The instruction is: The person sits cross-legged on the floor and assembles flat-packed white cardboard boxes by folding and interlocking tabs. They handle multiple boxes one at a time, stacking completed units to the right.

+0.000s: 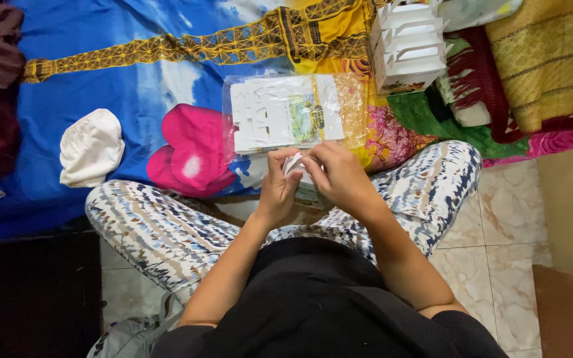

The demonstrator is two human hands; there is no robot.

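White card piece: a small white piece of card or paper [298,167] sits pinched between both hands, held up over the lap, just below the near edge of the clear packet.
Left hand: the left hand [277,189] is curled closed, thumb and fingertips gripping the left side of the card piece from below and beside it.
Right hand: the right hand [337,174] is also curled closed, fingers bent over the top and right side of the same piece; its fingertips meet the left hand's almost at the middle.
Which hand is nearer: both touch it, so neither leads; the right hand covers more of it.
Long axis: mostly hidden by the fingers, though it seems to run up and down, away from the body, and I cannot tell for sure.
Clear packet: a clear plastic packet of flat white punched card sheets [280,113] lies on the bedspread straight ahead of the hands, just beyond the fingertips, its long side running left to right.
Built card model: a white slotted card structure [407,46] stands further off, up and to the right, well apart from the hands.
Bedspread: a blue, yellow and pink printed cloth [134,86] lies under the packet.
White cloth: a crumpled white cloth [91,147] rests off to the left, well apart.
Legs: patterned trousers [160,229] frame the hands on both sides.
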